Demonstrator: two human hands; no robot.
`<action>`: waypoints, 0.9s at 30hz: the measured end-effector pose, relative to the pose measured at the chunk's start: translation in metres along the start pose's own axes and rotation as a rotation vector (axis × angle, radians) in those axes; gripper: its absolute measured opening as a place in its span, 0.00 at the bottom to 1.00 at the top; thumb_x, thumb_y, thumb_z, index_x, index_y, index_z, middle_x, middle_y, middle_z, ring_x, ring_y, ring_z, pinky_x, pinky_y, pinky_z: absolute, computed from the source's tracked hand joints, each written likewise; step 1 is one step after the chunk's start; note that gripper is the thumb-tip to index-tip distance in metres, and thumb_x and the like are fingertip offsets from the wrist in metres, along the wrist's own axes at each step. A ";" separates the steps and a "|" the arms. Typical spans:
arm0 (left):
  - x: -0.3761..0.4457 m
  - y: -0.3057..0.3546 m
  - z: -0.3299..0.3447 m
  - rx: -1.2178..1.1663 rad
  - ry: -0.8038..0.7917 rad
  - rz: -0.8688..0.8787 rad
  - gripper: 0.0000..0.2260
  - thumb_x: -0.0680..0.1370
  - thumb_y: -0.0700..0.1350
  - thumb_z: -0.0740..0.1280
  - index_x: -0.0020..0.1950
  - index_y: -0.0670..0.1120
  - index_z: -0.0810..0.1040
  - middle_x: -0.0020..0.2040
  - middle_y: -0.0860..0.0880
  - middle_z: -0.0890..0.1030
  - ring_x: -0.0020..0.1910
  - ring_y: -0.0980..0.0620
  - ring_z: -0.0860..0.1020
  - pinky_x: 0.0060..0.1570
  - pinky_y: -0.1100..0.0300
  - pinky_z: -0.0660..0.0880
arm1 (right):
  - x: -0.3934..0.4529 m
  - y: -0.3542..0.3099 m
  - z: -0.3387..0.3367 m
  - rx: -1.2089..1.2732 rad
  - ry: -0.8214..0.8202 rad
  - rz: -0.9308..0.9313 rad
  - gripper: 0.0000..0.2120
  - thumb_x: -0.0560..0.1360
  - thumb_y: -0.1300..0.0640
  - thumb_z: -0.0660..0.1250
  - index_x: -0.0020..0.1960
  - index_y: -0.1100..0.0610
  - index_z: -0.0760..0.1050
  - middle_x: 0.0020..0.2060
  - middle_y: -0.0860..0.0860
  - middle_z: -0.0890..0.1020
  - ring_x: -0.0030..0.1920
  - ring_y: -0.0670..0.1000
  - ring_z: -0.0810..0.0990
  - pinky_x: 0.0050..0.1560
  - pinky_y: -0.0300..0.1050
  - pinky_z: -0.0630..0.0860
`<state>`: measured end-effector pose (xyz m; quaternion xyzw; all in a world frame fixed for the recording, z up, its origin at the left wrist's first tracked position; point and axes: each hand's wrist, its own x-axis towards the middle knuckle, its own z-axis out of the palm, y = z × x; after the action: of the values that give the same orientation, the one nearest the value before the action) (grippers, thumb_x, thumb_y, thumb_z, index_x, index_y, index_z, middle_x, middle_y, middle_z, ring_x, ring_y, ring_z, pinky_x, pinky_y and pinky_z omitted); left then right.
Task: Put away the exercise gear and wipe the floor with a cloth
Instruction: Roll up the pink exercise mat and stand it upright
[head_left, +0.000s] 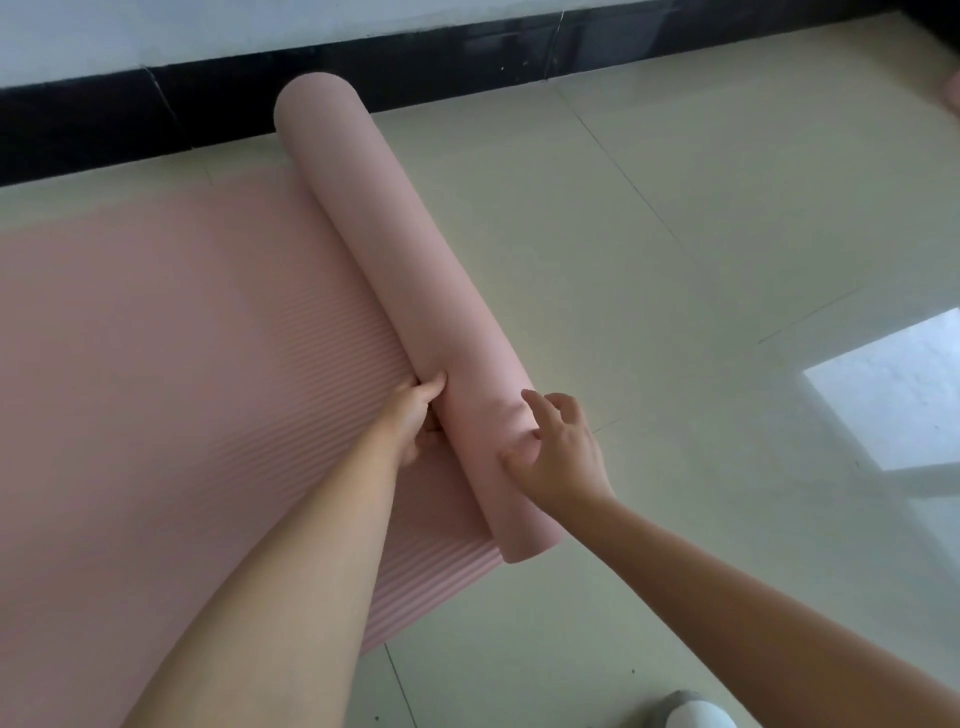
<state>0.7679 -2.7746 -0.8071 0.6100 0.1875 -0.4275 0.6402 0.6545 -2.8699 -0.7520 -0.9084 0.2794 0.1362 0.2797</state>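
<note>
**Halfway rolled: pink mat, both hands at the near end**

Right now the yoga mat (171, 364) lies on the tiled floor (675, 260), partly wound into a roll (410, 291). Its long axis runs from just in front of me away toward the dark skirting board (156, 119), and the unrolled, ribbed part spreads off to my left. That sets the coming move, I judge: the roll has to travel leftward, across its own axis, over the flat part.

My left hand (415, 421) sits on the left side of the roll, where it meets the flat sheet, fingers curled in against it and tucked partly under. My right hand (558, 447) rests on top of the right side, fingers spread and lightly bent, pressing rather than gripping. Both hands are near the close end, so the far end has no hand on it and may lag or telescope as I push.

No brand, label or writing shows on the mat. A grey shoe tip (696, 712) shows at the bottom edge.
</note>
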 end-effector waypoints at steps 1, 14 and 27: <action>0.001 -0.003 -0.003 0.047 0.054 0.013 0.12 0.80 0.46 0.62 0.62 0.44 0.72 0.52 0.46 0.79 0.45 0.46 0.78 0.44 0.53 0.76 | 0.002 0.000 0.001 0.005 -0.005 0.010 0.28 0.75 0.57 0.63 0.73 0.52 0.60 0.71 0.53 0.61 0.64 0.54 0.72 0.59 0.43 0.70; -0.031 0.005 0.004 1.108 0.364 0.541 0.24 0.77 0.34 0.57 0.72 0.48 0.68 0.70 0.48 0.67 0.68 0.47 0.67 0.63 0.57 0.67 | 0.028 0.003 -0.009 0.005 -0.122 0.213 0.26 0.73 0.53 0.69 0.69 0.56 0.68 0.64 0.56 0.71 0.63 0.56 0.72 0.55 0.44 0.70; -0.053 0.015 -0.036 1.233 0.184 0.400 0.33 0.76 0.33 0.55 0.77 0.55 0.53 0.66 0.43 0.74 0.64 0.43 0.72 0.59 0.56 0.70 | 0.012 -0.023 0.000 -0.123 -0.171 0.187 0.40 0.68 0.44 0.71 0.73 0.54 0.56 0.63 0.53 0.71 0.65 0.55 0.70 0.65 0.50 0.66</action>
<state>0.7602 -2.7258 -0.7640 0.9225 -0.1552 -0.2754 0.2216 0.6773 -2.8593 -0.7473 -0.8788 0.3291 0.2556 0.2326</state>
